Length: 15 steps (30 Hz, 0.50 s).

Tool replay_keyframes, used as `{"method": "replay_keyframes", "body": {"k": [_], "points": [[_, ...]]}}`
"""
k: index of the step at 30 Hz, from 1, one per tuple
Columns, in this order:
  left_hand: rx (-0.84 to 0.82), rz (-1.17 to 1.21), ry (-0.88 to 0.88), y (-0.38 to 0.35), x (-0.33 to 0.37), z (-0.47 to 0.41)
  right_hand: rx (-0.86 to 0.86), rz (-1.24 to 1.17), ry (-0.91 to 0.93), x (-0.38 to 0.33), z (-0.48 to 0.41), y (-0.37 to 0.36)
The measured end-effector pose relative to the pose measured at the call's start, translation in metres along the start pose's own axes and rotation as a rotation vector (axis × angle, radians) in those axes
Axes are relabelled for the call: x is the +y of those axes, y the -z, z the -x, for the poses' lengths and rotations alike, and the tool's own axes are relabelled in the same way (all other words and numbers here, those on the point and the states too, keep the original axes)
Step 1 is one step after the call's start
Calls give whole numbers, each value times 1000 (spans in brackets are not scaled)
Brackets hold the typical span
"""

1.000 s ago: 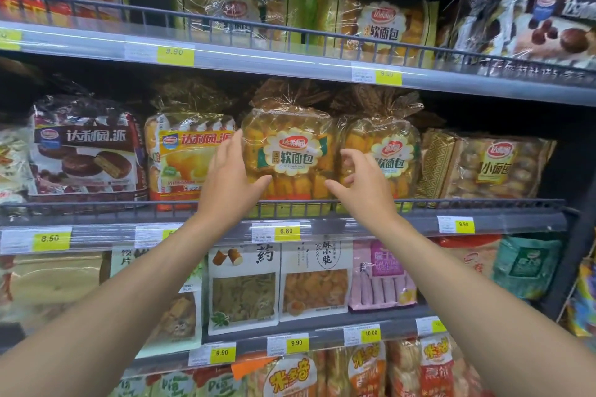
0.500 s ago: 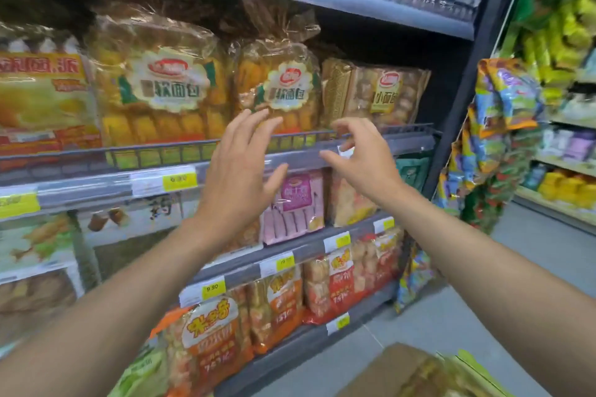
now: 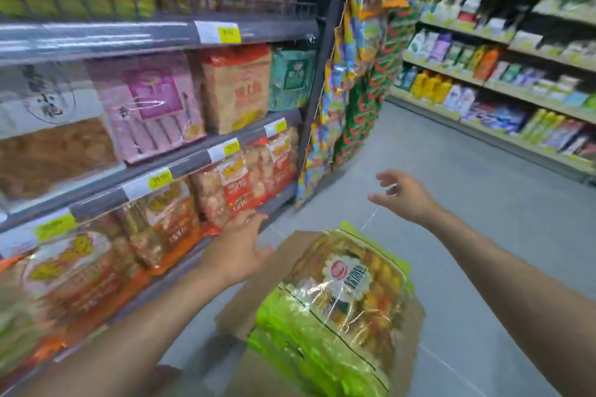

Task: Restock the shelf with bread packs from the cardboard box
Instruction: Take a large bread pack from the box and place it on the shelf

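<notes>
A cardboard box (image 3: 254, 306) stands on the floor below me. In it lies a clear bread pack (image 3: 342, 293) with green edges and a round red-and-white label. My left hand (image 3: 238, 245) hovers over the box's left flap with fingers spread, holding nothing. My right hand (image 3: 403, 196) is out over the floor, above and to the right of the pack, fingers loosely spread and empty. The bread shelf (image 3: 154, 32) with its wire rail runs across the upper left.
Lower shelves (image 3: 180, 167) on the left carry pink, orange and red snack packs with yellow price tags. Hanging snack strips (image 3: 358, 80) cover the shelf end. A grey floor aisle (image 3: 467, 203) opens to the right, with another stocked shelf (image 3: 503, 80) along its far side.
My view has swung down and right from the bread shelf to the box. Both empty hands have dropped from the shelf rail toward the bread pack in the box.
</notes>
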<state>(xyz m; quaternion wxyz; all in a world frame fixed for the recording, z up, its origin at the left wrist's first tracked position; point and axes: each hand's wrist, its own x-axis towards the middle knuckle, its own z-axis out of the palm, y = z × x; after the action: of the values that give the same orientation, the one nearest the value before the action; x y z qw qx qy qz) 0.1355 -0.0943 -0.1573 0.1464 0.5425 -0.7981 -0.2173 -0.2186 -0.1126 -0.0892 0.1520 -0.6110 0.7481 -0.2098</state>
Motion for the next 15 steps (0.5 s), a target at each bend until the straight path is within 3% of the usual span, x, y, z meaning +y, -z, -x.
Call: {"method": "replay_keyframes", "body": {"k": [8, 15], "points": [[-429, 22, 232, -88, 15, 14, -260, -38, -337, 110, 32, -49], [-428, 67, 305, -114, 12, 13, -384, -68, -421, 142, 38, -86]]}}
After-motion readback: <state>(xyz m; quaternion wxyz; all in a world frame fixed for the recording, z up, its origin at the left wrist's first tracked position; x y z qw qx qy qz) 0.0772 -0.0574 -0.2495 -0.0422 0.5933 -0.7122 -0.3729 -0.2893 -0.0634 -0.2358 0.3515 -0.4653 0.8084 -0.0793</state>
